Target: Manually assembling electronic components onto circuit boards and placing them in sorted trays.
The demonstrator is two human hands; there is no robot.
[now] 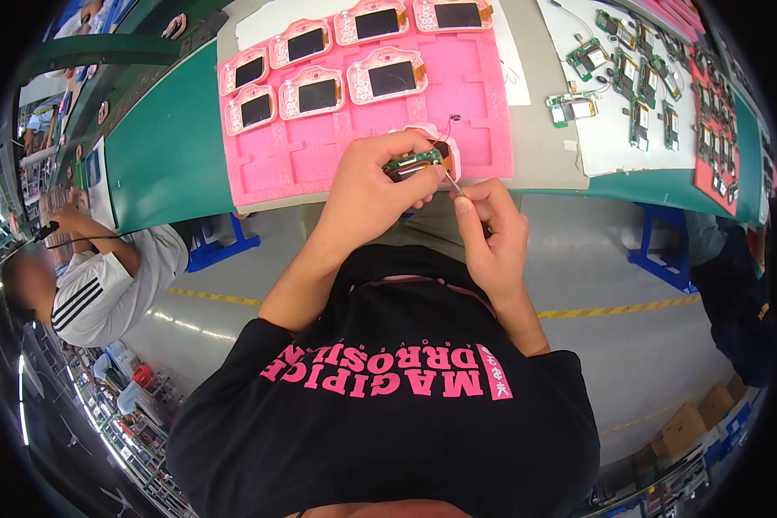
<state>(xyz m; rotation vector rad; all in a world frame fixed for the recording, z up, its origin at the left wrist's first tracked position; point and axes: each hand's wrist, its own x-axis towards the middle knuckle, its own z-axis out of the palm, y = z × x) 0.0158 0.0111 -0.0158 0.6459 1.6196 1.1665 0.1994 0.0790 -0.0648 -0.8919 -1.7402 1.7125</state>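
My left hand (pixel 378 186) is closed on a small green circuit board (pixel 413 162), pinched between thumb and fingers. A thin dark wire with a small black part (pixel 455 117) at its end sticks up from beside the board. My right hand (pixel 495 226) grips a slender metal tool (pixel 452 182), whose tip reaches the board by my left thumb; its exact kind is too small to tell. Under the board, partly hidden by my left hand, lies a pink casing (pixel 456 155) at the near edge of the pink foam tray (pixel 272 173).
Several pink casings with dark screens (pixel 394 79) sit in the tray's far rows. To the right, circuit boards with wires (pixel 639 78) lie on white sheet (pixel 600 147), beside a red tray of boards (pixel 715 142). A co-worker (pixel 116 276) sits at left; another person (pixel 729 293) is at right.
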